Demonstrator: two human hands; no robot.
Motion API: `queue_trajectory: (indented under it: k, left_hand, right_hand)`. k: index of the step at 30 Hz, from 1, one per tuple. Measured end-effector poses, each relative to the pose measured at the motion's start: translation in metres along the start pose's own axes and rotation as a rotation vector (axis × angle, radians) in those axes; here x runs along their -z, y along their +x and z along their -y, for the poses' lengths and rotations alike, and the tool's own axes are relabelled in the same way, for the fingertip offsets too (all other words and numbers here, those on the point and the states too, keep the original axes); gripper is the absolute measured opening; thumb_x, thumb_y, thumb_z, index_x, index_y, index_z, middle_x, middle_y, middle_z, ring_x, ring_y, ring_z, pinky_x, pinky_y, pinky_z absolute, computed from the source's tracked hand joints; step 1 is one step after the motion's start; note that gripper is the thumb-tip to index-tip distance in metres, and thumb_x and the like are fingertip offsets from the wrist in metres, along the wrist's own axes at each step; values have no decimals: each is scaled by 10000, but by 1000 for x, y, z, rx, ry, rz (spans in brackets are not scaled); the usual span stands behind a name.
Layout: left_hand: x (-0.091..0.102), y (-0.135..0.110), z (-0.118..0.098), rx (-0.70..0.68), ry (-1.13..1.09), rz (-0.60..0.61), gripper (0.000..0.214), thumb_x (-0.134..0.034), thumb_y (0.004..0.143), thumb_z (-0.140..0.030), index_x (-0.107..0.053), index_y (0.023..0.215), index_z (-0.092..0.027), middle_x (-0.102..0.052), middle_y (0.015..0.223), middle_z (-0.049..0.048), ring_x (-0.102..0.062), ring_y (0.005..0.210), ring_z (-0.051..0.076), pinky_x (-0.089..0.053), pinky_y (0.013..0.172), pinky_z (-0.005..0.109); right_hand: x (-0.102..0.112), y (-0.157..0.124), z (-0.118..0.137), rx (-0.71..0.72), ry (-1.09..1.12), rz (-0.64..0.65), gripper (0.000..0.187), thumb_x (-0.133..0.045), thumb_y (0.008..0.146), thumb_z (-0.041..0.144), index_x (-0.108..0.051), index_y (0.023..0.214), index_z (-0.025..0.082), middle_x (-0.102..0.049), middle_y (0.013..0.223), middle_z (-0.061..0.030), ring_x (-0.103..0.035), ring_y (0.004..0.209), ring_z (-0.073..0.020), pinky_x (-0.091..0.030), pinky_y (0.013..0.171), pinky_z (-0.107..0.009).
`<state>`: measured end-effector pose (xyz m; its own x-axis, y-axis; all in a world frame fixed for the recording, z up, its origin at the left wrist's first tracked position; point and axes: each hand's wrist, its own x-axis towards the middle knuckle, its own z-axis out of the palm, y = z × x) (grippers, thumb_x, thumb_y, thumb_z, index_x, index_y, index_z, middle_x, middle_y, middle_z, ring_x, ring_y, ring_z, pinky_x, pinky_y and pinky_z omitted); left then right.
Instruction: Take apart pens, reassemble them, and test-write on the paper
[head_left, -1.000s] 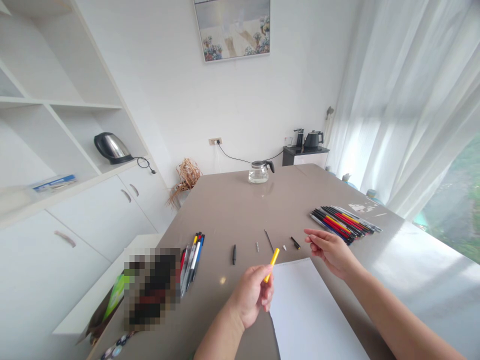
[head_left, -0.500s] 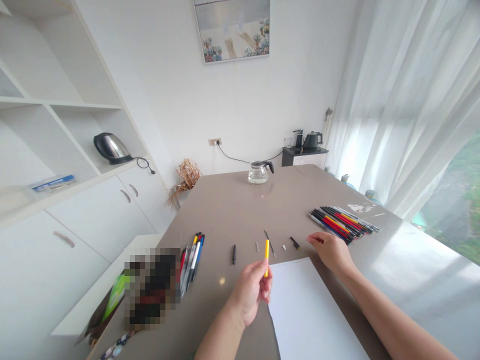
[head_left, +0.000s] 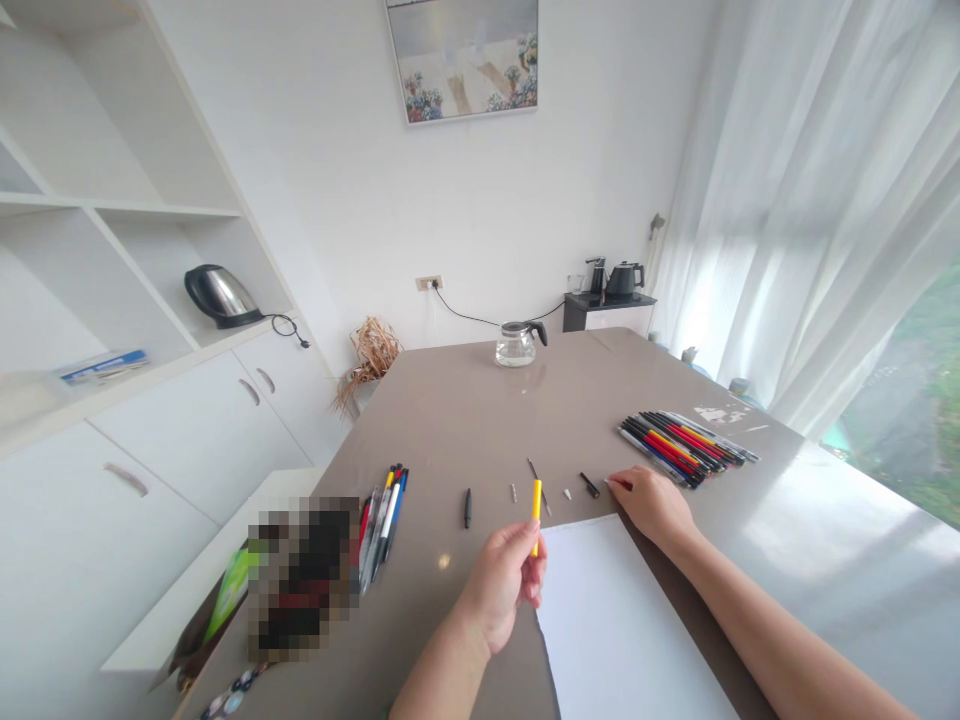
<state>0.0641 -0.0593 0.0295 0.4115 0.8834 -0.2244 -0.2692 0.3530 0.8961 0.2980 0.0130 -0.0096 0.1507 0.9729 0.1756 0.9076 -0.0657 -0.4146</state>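
Note:
My left hand [head_left: 508,580] is closed around a yellow pen barrel [head_left: 536,515], held upright above the paper's left edge. My right hand [head_left: 652,508] rests low on the table, fingers pinched together; a tiny pale bit shows at the fingertips, too small to name. Just left of those fingertips lies a short black pen part [head_left: 589,485] with a small white pen tip [head_left: 568,494] beside it. Partly behind the yellow barrel is a thin pen refill [head_left: 546,498]. A small spring-like piece [head_left: 514,492] and a black pen grip [head_left: 468,508] lie farther left.
A white sheet of paper [head_left: 622,620] lies before me. Many pens [head_left: 682,450] are heaped at right; several more pens [head_left: 386,520] lie at left by a blurred-out item [head_left: 307,580]. A glass pot [head_left: 515,346] stands at the table's far end.
My right hand has moved slightly left and down, and its fingertips are now near the short black pen part. The left hand still holds the yellow barrel, almost unmoved.

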Motion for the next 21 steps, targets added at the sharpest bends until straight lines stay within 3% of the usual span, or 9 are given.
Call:
queue_trajectory:
  k: [13, 16, 19, 21]
  left_hand:
    - [-2, 0, 0, -4, 60, -28, 375, -450, 726, -515, -460, 630, -153, -394, 464, -58, -310, 380, 46, -255, 392, 182]
    - [-1, 0, 0, -21, 82, -24, 373, -432, 741, -507, -460, 634, -151, -391, 473, -54, -310, 386, 48, -259, 392, 184]
    - [-2, -2, 0, -58, 167, -13, 381, -413, 753, -505, -470, 641, -145, -402, 498, -42, -329, 405, 54, -278, 405, 188]
    - [-4, -3, 0, -81, 270, -7, 387, -422, 744, -512, -487, 653, -142, -412, 507, -35, -353, 422, 63, -298, 419, 192]
  right_hand:
    - [2, 3, -3, -28, 45, 3, 264, -486, 696, 375, -651, 837, 226, -621, 786, -45, -552, 723, -184, -370, 598, -256]
    - [10, -2, 6, -45, 84, -61, 283, -480, 700, 396, -642, 837, 209, -596, 708, -41, -528, 648, -171, -362, 591, -264]
    - [24, -17, 28, 20, 248, -129, 294, -463, 720, 425, -632, 781, 193, -565, 651, -38, -484, 596, -155, -348, 580, -267]
    - [33, -32, 48, 85, 501, 21, 309, -464, 726, 449, -622, 747, 184, -555, 616, -31, -463, 560, -141, -332, 526, -251]
